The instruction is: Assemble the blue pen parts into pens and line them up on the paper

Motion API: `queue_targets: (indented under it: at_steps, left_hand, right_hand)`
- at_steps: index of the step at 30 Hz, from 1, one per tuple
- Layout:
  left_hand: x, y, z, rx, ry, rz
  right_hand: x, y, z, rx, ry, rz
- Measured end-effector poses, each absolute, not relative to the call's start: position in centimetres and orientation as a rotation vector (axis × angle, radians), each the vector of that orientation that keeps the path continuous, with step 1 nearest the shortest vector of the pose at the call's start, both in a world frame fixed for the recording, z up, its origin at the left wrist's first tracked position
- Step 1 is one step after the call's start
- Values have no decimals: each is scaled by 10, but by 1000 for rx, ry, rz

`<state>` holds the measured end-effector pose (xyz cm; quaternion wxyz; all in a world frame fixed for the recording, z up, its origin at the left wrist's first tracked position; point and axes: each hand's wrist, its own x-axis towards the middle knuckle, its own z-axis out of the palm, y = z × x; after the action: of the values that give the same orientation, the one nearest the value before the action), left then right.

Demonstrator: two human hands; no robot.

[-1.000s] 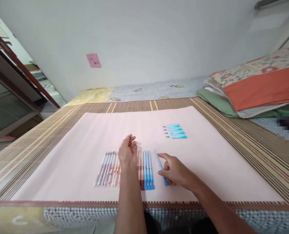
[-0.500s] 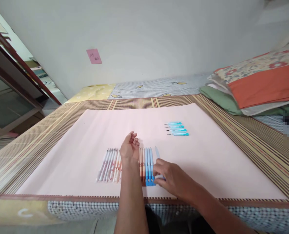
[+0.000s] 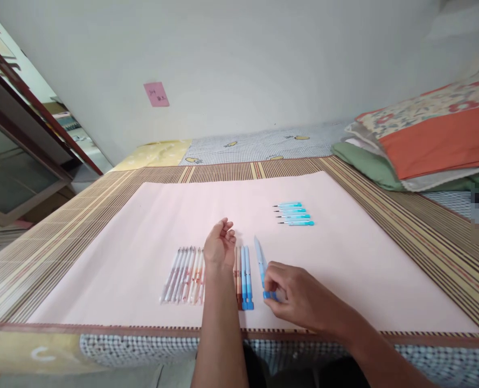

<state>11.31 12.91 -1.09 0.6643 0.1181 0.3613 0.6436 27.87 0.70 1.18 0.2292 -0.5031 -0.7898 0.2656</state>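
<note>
A row of pens lies on a pink sheet (image 3: pixel 162 215): white-and-purple pens (image 3: pixel 177 275) at the left, orange-patterned ones (image 3: pixel 194 276) beside them, then brown pens (image 3: pixel 238 277) and two blue pens (image 3: pixel 245 277). My left hand (image 3: pixel 220 241) hovers over the row, palm turned up and fingers loosely curled, with nothing seen in it. To the right of the row, my right hand (image 3: pixel 277 285) pinches blue pens (image 3: pixel 260 258) near their lower ends; how many is unclear. Several light-blue pens with dark tips (image 3: pixel 294 216) lie farther back, stacked in a short column.
The sheet rests on a striped mat (image 3: pixel 113 194). Folded bedding (image 3: pixel 437 145) is piled at the right. A pink note (image 3: pixel 156 94) is stuck on the wall behind. A doorway with a red frame stands at the left.
My right hand has moved right, and a blue pen from the row's right end has gone with it. My left hand has shifted slightly right.
</note>
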Motion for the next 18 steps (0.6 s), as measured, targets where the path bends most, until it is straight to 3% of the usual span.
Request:
queue_targets:
  at_steps: [5,8,18]
  left_hand:
    - [126,122,-10,680,969,1201]
    - [132,116,-6,812,799,1035]
    - [130,112,4,873,663,1046]
  right_hand:
    - [286,6,18,-1198,-2139,516]
    - [286,6,14,-1127,-2182,362]
    - [282,9,-2,-1183,-2236,224]
